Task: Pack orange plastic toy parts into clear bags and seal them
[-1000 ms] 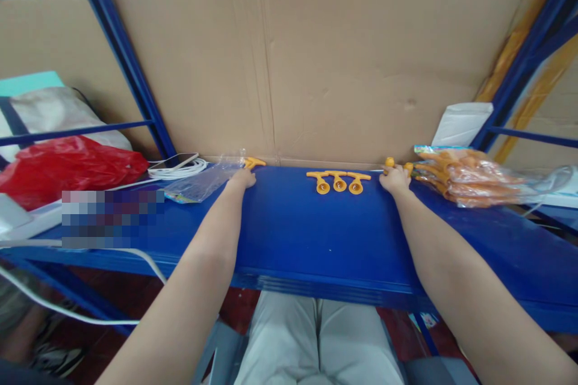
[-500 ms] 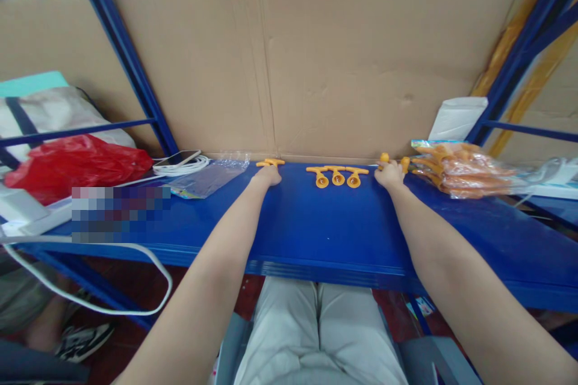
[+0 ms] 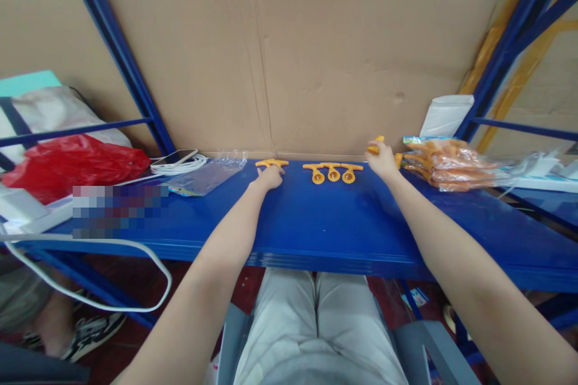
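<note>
At the back of the blue shelf, my left hand (image 3: 271,177) has its fingers closed about the near part of a yellow T-shaped plastic piece (image 3: 271,163); the crossbar shows beyond the fingers. My right hand (image 3: 382,160) grips another yellow plastic piece (image 3: 376,145), raised a little above the shelf, its lower part hidden by the fingers. Between my hands lies a row of three yellow T-shaped pieces (image 3: 333,172) with round cup ends facing me. Just right of my right hand, part of one more yellow piece (image 3: 398,160) shows.
Clear bags of orange-yellow pieces (image 3: 451,162) are stacked at right, a white box (image 3: 447,115) behind them. A flat clear bag (image 3: 205,175), coiled white cable (image 3: 183,163) and red plastic bag (image 3: 76,162) lie left. Cardboard (image 3: 316,60) closes off the back.
My right hand has lifted a yellow piece and shifted slightly left. My left hand has drawn slightly nearer, uncovering more of its piece's crossbar. The view has shifted slightly.
</note>
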Action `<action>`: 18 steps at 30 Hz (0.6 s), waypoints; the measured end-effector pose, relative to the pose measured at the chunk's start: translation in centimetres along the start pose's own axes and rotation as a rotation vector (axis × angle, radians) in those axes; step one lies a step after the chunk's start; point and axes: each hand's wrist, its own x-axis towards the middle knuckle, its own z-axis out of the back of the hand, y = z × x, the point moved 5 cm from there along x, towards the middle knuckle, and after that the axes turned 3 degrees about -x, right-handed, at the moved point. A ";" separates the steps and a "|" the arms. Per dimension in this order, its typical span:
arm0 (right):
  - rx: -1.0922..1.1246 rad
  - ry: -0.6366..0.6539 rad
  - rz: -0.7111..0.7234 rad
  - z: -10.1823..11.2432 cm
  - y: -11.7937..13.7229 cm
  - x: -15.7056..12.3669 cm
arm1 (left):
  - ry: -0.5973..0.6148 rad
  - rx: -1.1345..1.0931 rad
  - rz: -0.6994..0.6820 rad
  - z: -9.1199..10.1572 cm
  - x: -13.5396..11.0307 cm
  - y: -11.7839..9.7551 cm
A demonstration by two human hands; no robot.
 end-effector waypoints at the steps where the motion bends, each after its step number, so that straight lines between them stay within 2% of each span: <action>1: 0.007 0.005 -0.007 0.0 -0.1 -0.2 | -0.003 -0.008 -0.003 0.0 0.1 0.2; 4: 0.001 0.021 0.003 -0.2 0.0 -0.5 | -0.027 -0.041 -0.037 -0.1 0.4 0.5; 9: -0.052 0.067 0.103 0.0 0.9 -1.0 | -0.086 -0.144 -0.153 0.1 0.8 0.4; 12: -0.034 0.062 0.161 0.2 1.6 -1.2 | -0.094 -0.185 -0.231 0.3 0.8 -0.3; 15: -0.029 0.076 0.214 0.1 2.2 -1.3 | -0.045 -0.199 -0.321 0.2 0.5 -1.5; 18: -0.030 0.079 0.249 0.0 2.6 -1.4 | -0.027 -0.200 -0.335 0.1 0.2 -2.4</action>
